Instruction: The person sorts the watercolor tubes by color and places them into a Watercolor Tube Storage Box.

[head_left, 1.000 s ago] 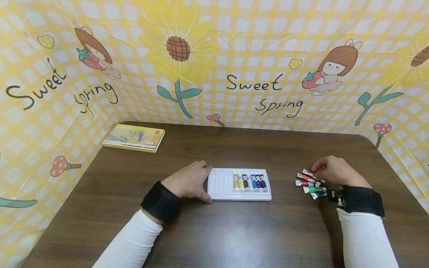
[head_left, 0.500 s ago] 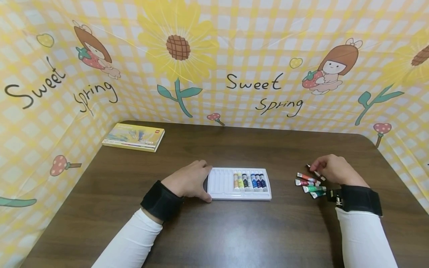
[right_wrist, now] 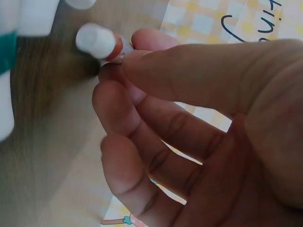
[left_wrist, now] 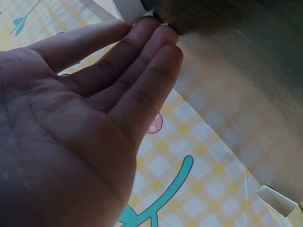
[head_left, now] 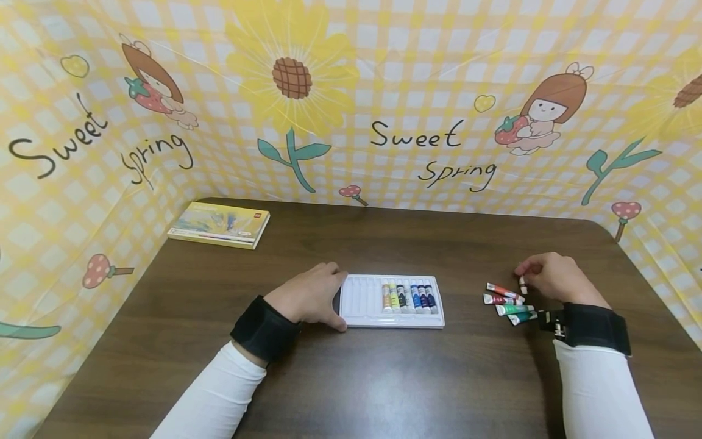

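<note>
In the head view my left hand [head_left: 307,296] holds the left end of a white paint tray [head_left: 362,320], thumb at the near corner and fingers at the far one. The left wrist view shows these fingertips right at the white corner [left_wrist: 129,8]. Several small paint tubes [head_left: 408,297] lie side by side in the tray's right half; bare grooves fill its left. To the right, my right hand [head_left: 556,279] pinches a paint tube [right_wrist: 116,45] between thumb and fingers. Its white cap and reddish-brown band stick out; the rest is hidden by the hand.
Left of my right hand lie an orange tube [head_left: 503,291], a crimson tube [head_left: 500,299], a green tube [head_left: 514,310] and a teal tube [head_left: 521,318], fanned together. A yellow box [head_left: 219,224] sits at the back left. Checked cloth [head_left: 411,73] rises behind the table.
My right hand has picked the paint tube up from the fan's far end. The tube has turned, its cap now toward me. The left hand and tray stay put.
</note>
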Demonstrator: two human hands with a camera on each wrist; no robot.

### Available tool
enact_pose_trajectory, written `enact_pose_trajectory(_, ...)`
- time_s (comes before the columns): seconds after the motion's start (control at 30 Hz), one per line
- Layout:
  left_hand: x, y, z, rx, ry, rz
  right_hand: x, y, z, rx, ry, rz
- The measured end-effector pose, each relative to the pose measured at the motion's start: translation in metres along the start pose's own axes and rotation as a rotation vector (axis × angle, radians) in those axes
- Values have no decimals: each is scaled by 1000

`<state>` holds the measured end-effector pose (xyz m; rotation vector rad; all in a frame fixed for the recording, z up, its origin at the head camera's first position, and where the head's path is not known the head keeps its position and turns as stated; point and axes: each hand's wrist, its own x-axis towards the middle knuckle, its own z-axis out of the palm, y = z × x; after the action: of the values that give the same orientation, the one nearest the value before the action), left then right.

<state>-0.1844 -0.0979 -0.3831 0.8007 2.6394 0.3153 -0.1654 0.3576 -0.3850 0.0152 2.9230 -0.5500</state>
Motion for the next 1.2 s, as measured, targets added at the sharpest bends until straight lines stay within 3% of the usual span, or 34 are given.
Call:
enact_pose_trajectory(0.23, 0, -1, 1, -2, 4, 2, -1, 4, -1, 4, 7, 45)
enact_pose_trajectory(0.9, 0, 0, 1, -3, -9, -21, 4, 4, 4, -27, 60, 5)
enact_pose_trajectory(1.2, 1, 0, 0, 0, -5, -14, 4, 4, 6, -35, 96, 50)
